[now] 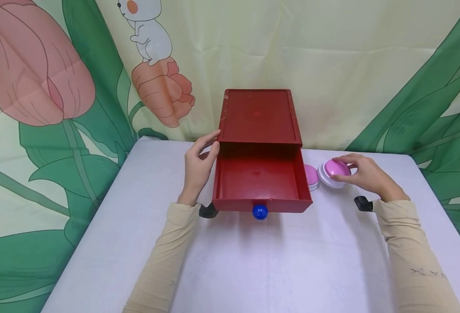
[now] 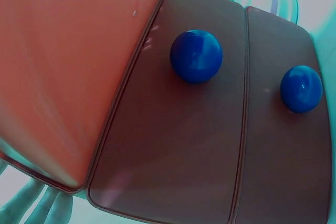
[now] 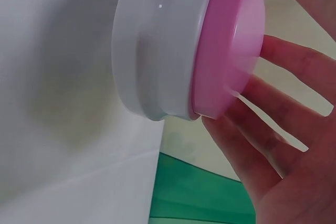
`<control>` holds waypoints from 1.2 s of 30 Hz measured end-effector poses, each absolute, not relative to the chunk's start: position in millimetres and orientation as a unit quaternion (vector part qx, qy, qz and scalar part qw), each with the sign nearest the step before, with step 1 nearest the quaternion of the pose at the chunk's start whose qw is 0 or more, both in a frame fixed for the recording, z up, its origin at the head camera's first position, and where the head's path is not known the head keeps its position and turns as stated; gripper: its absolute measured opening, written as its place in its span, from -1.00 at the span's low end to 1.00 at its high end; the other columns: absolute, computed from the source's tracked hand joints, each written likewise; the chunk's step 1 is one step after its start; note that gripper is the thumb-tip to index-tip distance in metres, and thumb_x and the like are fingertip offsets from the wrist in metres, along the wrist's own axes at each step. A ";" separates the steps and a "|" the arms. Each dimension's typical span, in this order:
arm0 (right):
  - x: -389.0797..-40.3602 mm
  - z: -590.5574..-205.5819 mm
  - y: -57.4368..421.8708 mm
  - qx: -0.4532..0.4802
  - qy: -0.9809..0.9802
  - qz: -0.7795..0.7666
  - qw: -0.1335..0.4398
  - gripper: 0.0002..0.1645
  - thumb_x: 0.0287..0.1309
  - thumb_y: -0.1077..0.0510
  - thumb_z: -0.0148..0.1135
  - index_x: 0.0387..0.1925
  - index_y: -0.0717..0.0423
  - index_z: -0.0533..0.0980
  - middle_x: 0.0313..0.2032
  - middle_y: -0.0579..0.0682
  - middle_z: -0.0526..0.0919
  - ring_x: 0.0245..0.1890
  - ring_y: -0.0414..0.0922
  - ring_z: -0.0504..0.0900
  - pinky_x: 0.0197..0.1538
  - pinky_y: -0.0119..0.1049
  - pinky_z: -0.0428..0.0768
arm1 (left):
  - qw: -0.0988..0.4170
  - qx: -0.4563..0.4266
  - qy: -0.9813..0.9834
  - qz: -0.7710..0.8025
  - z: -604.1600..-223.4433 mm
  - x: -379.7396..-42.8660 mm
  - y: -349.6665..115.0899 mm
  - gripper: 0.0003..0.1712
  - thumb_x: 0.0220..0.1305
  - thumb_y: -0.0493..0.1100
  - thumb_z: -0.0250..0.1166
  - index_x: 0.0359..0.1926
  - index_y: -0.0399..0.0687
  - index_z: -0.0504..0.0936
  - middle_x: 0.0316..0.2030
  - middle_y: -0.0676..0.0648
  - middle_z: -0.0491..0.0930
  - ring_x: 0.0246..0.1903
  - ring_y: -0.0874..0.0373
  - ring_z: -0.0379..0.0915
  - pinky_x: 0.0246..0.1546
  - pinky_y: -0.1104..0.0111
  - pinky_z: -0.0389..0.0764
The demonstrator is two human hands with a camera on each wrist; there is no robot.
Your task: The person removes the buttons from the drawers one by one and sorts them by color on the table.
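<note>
A dark red drawer cabinet stands at the back of the table with its top drawer pulled out. The drawer's inside is bare, and a blue knob sits on its front. My left hand touches the cabinet's left side with its fingertips, fingers extended. In the left wrist view, two closed drawer fronts carry blue round knobs. Right of the cabinet, my right hand pinches a round pink-and-white push button by its pink top, tilted. Beside it is a second pink-and-white button, partly hidden by the drawer.
A white-covered table lies beneath everything. Behind and around it hangs a printed cloth with leaves, a tulip and a rabbit. Small black camera pieces show at both wrists.
</note>
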State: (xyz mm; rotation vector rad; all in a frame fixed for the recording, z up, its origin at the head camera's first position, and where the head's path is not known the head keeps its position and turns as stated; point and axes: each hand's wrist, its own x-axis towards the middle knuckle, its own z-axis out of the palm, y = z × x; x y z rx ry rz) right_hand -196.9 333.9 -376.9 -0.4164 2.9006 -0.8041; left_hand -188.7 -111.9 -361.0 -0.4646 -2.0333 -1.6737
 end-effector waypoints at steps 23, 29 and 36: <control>-205.0 -396.7 339.8 -0.111 0.959 -0.252 0.064 -0.23 0.08 0.02 0.48 0.20 0.40 0.46 0.07 0.40 0.55 0.05 0.29 0.51 -0.01 0.02 0.58 | 0.218 -0.157 -0.745 -0.611 -331.4 -167.1 -105.2 -0.61 0.41 -0.31 0.15 0.22 -0.31 0.56 0.13 -0.26 0.59 0.07 -0.05 0.57 -0.01 0.06 0.67; -207.4 -401.4 336.4 -0.116 0.958 -0.256 0.062 -0.26 0.08 0.08 0.48 0.18 0.46 0.46 0.06 0.44 0.54 0.04 0.31 0.49 0.02 0.13 0.57 | 0.223 -0.159 -0.741 -0.613 -353.0 -183.1 -109.3 -0.60 0.43 -0.20 0.18 0.24 -0.12 0.58 0.15 -0.14 0.60 0.08 0.05 0.57 -0.03 0.20 0.69; -207.8 -404.4 333.2 -0.101 0.956 -0.263 0.076 -0.26 0.11 0.09 0.44 0.21 0.46 0.43 0.09 0.45 0.51 0.08 0.34 0.44 0.08 0.23 0.54 | 0.220 -0.160 -0.739 -0.616 -342.6 -174.6 -107.3 -0.61 0.43 -0.25 0.16 0.23 -0.19 0.57 0.13 -0.18 0.60 0.08 0.01 0.57 -0.01 0.07 0.67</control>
